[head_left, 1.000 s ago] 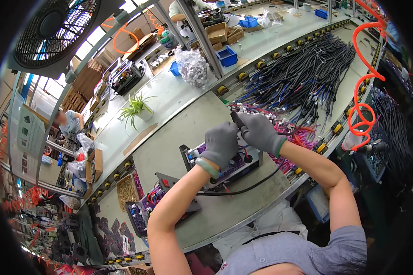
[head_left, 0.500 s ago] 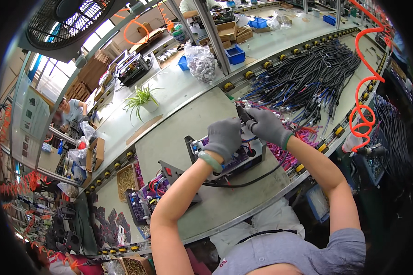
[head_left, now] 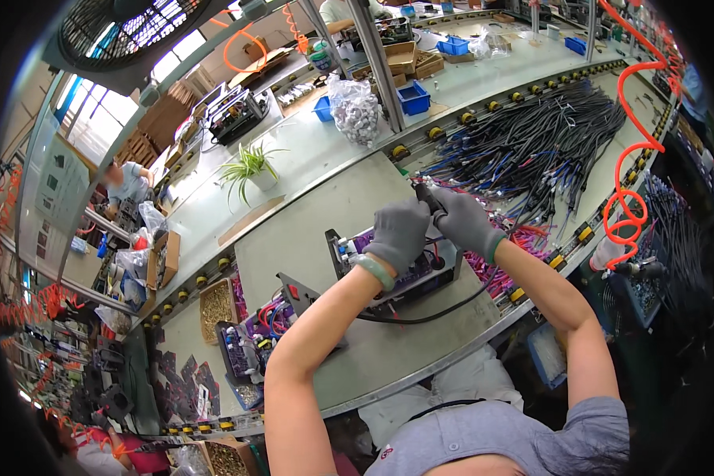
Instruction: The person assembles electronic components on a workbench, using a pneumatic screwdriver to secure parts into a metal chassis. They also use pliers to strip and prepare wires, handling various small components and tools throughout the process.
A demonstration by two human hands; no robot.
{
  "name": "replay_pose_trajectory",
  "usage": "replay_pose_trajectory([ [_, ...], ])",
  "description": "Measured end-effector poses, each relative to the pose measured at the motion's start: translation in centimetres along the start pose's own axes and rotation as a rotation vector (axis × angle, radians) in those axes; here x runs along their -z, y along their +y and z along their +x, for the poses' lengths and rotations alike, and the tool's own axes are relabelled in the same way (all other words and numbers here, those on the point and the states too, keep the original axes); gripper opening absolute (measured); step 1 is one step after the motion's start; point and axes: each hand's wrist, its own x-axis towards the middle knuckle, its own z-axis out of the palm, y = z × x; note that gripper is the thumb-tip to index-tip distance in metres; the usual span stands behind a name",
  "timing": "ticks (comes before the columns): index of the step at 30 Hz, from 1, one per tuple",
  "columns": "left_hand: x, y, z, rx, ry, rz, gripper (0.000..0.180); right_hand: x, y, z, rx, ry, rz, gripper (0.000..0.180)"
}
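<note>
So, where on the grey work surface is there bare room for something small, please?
Two patches of the grey work surface look bare: the larger beyond the left hand, towards the potted plant; the other between the black cable and the near edge. Crowded: the right side, with pink wires and piled black cables; the left, with a circuit unit and brown box.

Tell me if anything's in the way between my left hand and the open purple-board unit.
Nothing visible: your gloved left hand is right over the open purple-board unit, though it hides whatever lies directly beneath it.
</note>
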Motion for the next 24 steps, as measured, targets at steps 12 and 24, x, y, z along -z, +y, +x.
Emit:
replay_pose_trajectory([
  [12,15.2,-15.5,-19.2,0.524,0.242,-0.671,0.033,0.5,1.2,-0.1,0.038,0.034,0.157,0.03],
  [24,2.8,-12.9,-41.5,1.057,0.016,-0.683,0.076,-7.0,-1.7,-7.5,0.792,0.158,-0.538,0.046],
])
